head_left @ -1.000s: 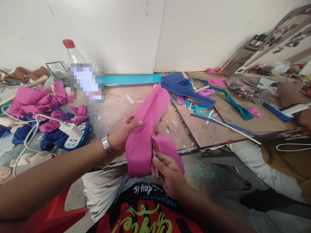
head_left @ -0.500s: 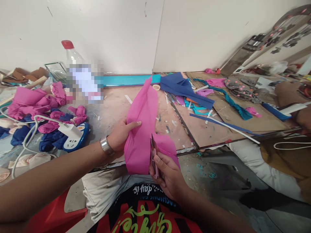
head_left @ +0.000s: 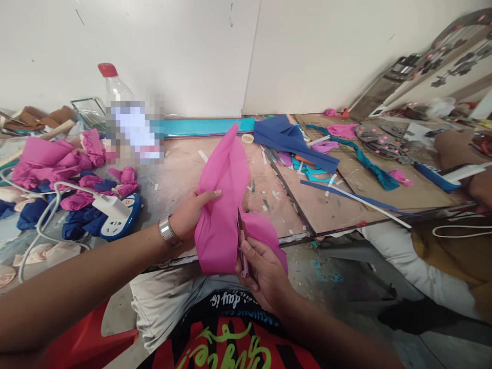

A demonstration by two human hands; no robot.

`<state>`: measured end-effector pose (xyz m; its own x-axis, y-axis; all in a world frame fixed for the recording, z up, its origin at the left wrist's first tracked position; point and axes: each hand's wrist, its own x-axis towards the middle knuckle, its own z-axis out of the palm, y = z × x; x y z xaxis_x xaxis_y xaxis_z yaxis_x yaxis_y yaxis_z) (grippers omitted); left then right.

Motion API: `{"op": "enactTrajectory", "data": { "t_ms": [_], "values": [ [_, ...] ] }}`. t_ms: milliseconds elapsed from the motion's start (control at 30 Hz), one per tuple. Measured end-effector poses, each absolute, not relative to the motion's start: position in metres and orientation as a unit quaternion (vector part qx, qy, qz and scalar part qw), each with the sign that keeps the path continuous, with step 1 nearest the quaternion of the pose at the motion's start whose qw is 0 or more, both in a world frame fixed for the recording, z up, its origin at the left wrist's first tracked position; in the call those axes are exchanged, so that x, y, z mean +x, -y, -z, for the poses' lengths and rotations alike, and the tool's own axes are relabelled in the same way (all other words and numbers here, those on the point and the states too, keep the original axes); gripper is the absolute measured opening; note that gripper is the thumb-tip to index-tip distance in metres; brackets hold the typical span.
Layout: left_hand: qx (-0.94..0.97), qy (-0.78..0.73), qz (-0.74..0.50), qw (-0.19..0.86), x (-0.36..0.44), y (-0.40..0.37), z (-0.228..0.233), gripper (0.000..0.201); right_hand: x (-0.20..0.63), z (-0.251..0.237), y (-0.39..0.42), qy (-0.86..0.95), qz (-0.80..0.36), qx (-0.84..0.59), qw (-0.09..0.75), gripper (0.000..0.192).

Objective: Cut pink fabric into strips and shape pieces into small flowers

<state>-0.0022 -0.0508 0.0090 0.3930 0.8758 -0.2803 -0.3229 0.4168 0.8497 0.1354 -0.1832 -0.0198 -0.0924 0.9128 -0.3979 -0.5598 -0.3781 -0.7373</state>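
Observation:
A sheet of pink fabric (head_left: 221, 225) hangs over the table's near edge, its pointed end reaching toward the back. My left hand (head_left: 191, 212), with a metal watch on the wrist, pinches its left side between thumb and fingers. In my right hand (head_left: 263, 266) is a pair of scissors (head_left: 243, 246) with pinkish handles. Their dark blades point away from me and lie at a cut in the fabric. A pink flap (head_left: 263, 230) spreads to the right of the blades, partly behind my right hand.
Pink and navy cloth flowers (head_left: 77, 171) heap on the left beside a blue-and-white power strip (head_left: 119, 218) with a white cable. A red-capped bottle (head_left: 115, 84) stands behind. Navy fabric (head_left: 292, 141), scraps and a white stick (head_left: 369, 205) lie right. Another person's arm (head_left: 457, 159) is at far right.
The scissors and my right hand have shifted slightly away from me along the cut. The fabric's far tip has swung a little left, and the right flap has spread slightly.

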Motion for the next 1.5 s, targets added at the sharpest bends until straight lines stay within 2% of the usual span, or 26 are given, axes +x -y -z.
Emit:
{"op": "enactTrajectory", "data": {
  "t_ms": [1500],
  "values": [
    [0.380, -0.367, -0.408, 0.745, -0.0024, 0.0527, -0.0069, 0.029, 0.1317, 0.0213, 0.1794, 0.182, -0.701, -0.431, 0.538, 0.042]
  ]
}}
